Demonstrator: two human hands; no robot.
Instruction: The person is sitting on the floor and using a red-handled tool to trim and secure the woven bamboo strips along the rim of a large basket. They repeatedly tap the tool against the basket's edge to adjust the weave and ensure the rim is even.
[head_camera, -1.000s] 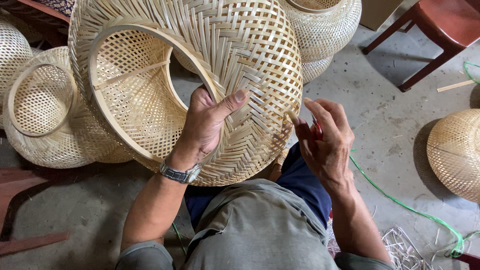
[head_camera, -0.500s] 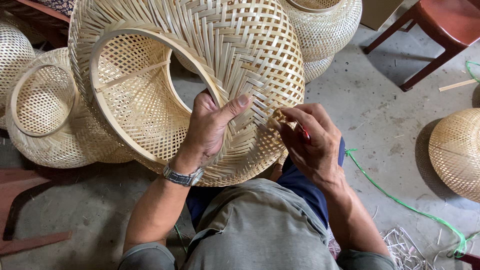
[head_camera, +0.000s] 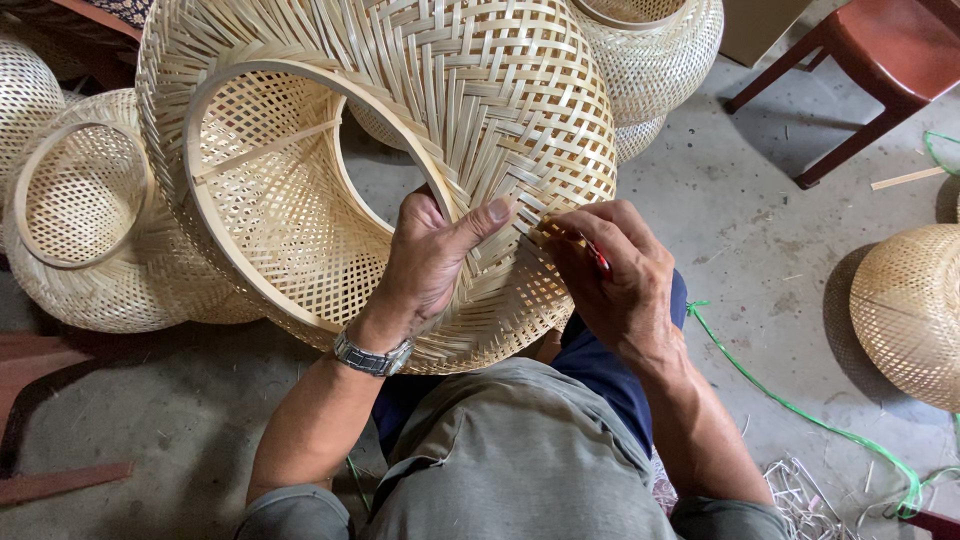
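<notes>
A large woven bamboo basket (head_camera: 450, 110) lies tilted on my lap, its round wooden rim facing left. My left hand (head_camera: 430, 265), with a metal wristwatch, grips the rim, the thumb pressed on the weave. My right hand (head_camera: 615, 275) is closed on a small red-handled tool (head_camera: 598, 257), pressed against the basket's outer weave just right of my left thumb. The tool's tip is hidden by my fingers.
More woven baskets stand around: one at left (head_camera: 80, 230), one at far left (head_camera: 25, 95), one behind (head_camera: 655, 50), one at right (head_camera: 910, 310). A red-brown wooden chair (head_camera: 870, 60) is at top right. A green strap (head_camera: 800, 410) and bamboo scraps (head_camera: 800, 490) lie on the concrete floor.
My right hand has moved left and up from beside the basket onto its weave, bringing the red tool against it. My left hand has kept its grip on the rim.
</notes>
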